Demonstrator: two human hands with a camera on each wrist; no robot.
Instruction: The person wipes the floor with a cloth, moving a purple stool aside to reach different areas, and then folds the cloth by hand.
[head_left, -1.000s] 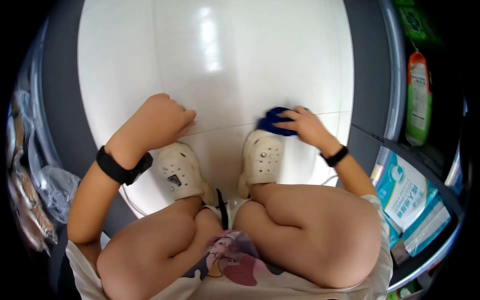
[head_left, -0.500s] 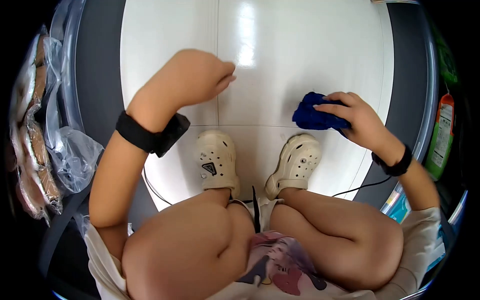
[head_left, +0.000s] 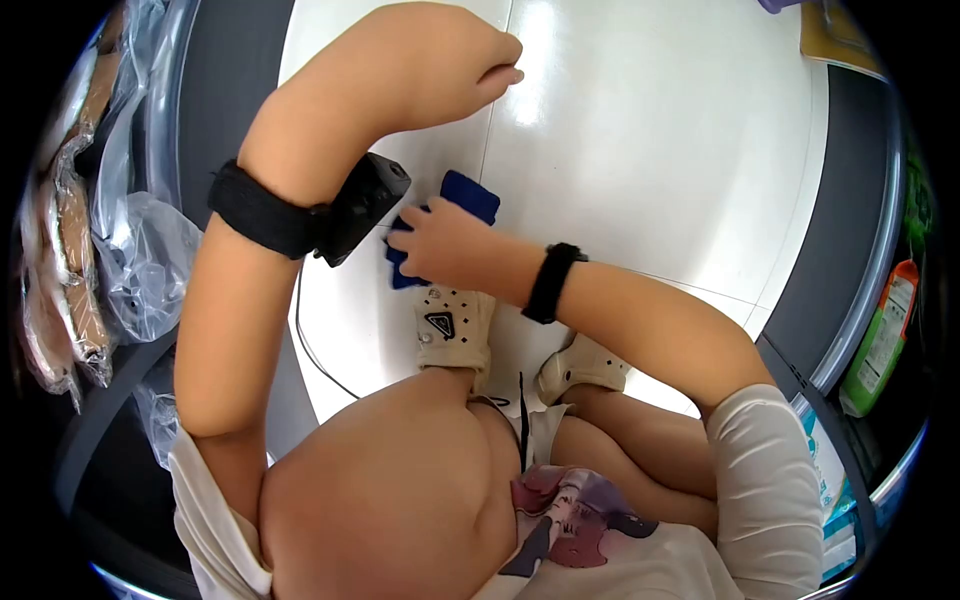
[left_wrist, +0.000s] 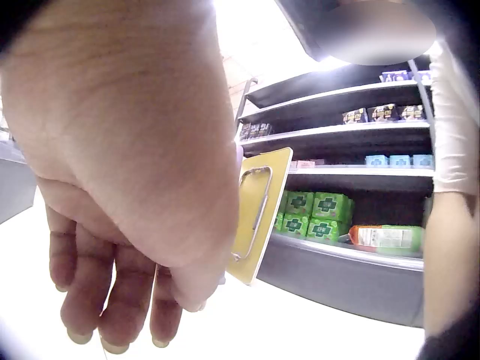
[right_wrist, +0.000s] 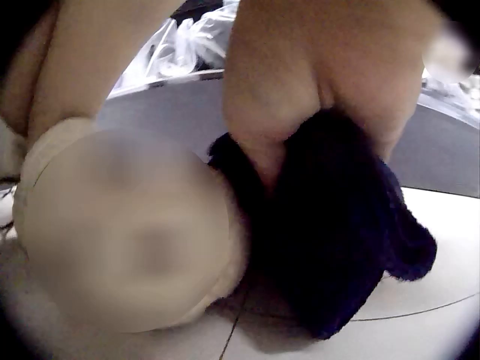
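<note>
A dark blue cloth (head_left: 470,196) hangs bunched from my right hand (head_left: 450,242), which grips it over the floor just beyond the left shoe (head_left: 455,335). In the right wrist view the cloth (right_wrist: 322,232) drapes down from the fingers, close over the tiles and beside the shoe. My left hand (head_left: 440,68) is held farther forward, above the floor, with nothing in it. Its fingers (left_wrist: 124,307) hang loosely bent in the left wrist view.
Shelves flank the white tiled floor (head_left: 650,150). Clear plastic bags (head_left: 150,265) fill the left one; a green and orange pack (head_left: 880,345) lies on the right one. Green boxes (left_wrist: 326,217) and a yellow board (left_wrist: 262,214) show ahead. A thin cable (head_left: 312,345) crosses the floor.
My right hand has carried the cloth leftward across the body, from beyond the right shoe to beyond the left one. My left hand has risen and moved forward.
</note>
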